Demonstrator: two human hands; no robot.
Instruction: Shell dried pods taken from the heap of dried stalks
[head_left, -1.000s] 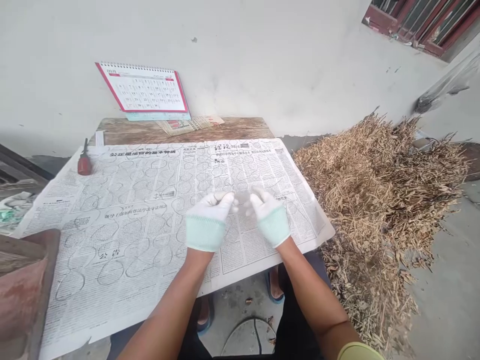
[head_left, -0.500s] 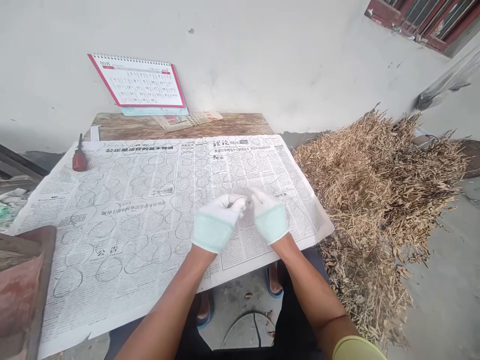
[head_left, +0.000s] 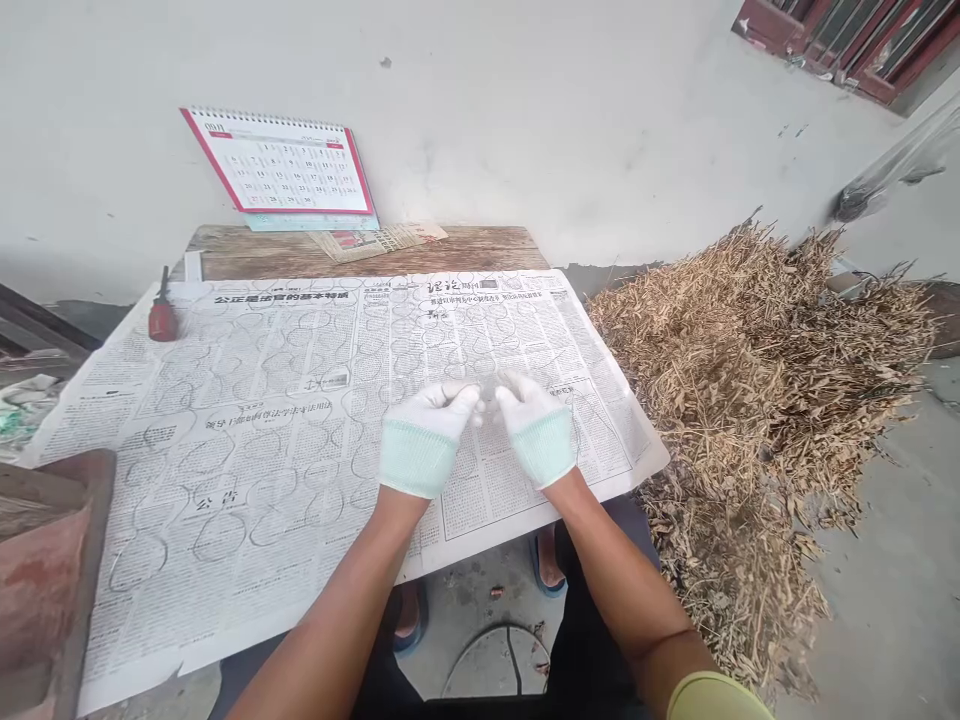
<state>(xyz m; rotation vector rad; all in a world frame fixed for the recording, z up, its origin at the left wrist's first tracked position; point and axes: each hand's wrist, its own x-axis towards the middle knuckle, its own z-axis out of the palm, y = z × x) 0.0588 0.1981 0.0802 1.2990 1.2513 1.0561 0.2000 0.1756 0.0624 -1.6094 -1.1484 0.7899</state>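
Observation:
My left hand (head_left: 439, 408) and my right hand (head_left: 526, 405) wear white knit gloves with pale green cuffs. Both are close together over the right half of a sheet of newspaper (head_left: 247, 590), thumbs pinched against fingers. Whatever thin thing may lie between the fingertips is too fine to make out. Many thin, dark, wavy loops (head_left: 219, 537), like bent wire, are scattered over the newsprint; I cannot tell for sure whether they are wire or drawn lines. A screwdriver (head_left: 162, 318) with a red handle lies at the sheet's far left corner.
A desk calendar (head_left: 285, 165) stands at the back of the wooden table (head_left: 480, 250), against the wall. At the near left is a brown wooden piece of furniture (head_left: 45, 560). Dried stalks (head_left: 742, 370) are heaped on the floor to the right. A round frame (head_left: 499, 660) is below, between the feet.
My left hand has shifted slightly left, and the gap between it and my right hand has changed a little. My right fingers have closed into a tighter pinch.

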